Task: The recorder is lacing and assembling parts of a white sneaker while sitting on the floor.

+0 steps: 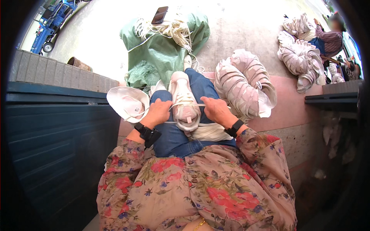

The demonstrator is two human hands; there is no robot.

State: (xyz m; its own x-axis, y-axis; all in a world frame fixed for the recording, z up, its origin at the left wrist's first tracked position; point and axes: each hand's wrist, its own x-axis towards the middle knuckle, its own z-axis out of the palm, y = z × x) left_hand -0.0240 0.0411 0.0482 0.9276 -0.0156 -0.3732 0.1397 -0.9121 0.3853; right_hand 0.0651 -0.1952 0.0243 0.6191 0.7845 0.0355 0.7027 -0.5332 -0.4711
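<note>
The shoe (186, 110), lying atop the jeans (168, 139), looks light and soft, likely best steadied by its sides, while left hand (158, 110) and right hand (216, 111) fingers pinch its thin, pliable lace (195, 104).

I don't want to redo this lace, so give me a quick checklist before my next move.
1. Left hand has a grip on the lace: ok.
2. Right hand has a grip on it too: ok.
3. Lace stretched across the shoe upper: ok.
4. Lace ends even: cannot tell.
5. Phone away from both hands, beyond the lap: ok.
</note>
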